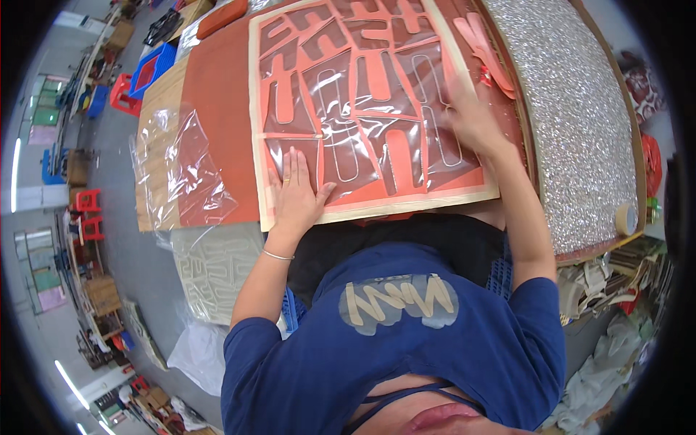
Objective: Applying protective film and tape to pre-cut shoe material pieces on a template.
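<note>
A cream-edged stencil panel (380, 212) lies on the work table in front of me. Glossy clear film covers it, with cut-out shapes of strips and forked pieces, some showing pink. My left hand (296, 194) presses flat on its near left corner, fingers stretched out and a ring on one of them. Over the panel's right edge is my right hand (473, 116), smeared by motion, so its fingers and anything in them are hard to make out. Just beyond it are pink strips (484, 51) and a small bright red object (486, 75).
A reddish-brown sheet (217, 87) extends left of the panel, with crumpled clear plastic (190, 170) over it and the wooden tabletop. To the right is a silver glittery sheet (580, 101) with a tape roll (626, 219). A blue crate (154, 69) stands far left.
</note>
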`<state>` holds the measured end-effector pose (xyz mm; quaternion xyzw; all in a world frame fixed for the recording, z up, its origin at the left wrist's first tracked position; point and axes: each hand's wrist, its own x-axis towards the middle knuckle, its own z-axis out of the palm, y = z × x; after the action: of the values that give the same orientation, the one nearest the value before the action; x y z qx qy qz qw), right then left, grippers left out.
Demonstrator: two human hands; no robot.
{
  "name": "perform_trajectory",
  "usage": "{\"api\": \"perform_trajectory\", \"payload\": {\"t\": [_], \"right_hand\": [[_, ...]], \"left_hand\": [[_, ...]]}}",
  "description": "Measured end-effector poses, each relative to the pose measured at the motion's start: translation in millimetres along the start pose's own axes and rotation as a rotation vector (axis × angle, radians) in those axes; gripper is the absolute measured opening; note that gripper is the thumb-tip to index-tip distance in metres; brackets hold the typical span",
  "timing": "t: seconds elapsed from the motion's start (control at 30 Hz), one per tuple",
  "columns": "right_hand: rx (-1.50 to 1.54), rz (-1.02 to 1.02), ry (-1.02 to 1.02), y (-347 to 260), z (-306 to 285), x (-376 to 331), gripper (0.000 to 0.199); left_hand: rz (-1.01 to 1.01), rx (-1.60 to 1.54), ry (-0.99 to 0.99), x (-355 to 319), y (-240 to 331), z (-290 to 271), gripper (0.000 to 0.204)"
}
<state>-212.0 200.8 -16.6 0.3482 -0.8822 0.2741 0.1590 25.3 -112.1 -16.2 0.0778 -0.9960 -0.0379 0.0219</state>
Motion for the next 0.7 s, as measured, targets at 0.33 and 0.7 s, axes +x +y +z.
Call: {"api": "perform_trajectory", "payload": {"t": [0.33,0.7], "right_hand": [[0.059,0.057,-0.231,-99,-25,27,0.079],[0.010,-0.327,-0.599,-124,-16,-95,0.086]], "left_hand": [[-0.053,0.023,0.044,-2,2,13,0.083],[0.261,-0.084,-0.084,-71,40,-2,0.080]]}}
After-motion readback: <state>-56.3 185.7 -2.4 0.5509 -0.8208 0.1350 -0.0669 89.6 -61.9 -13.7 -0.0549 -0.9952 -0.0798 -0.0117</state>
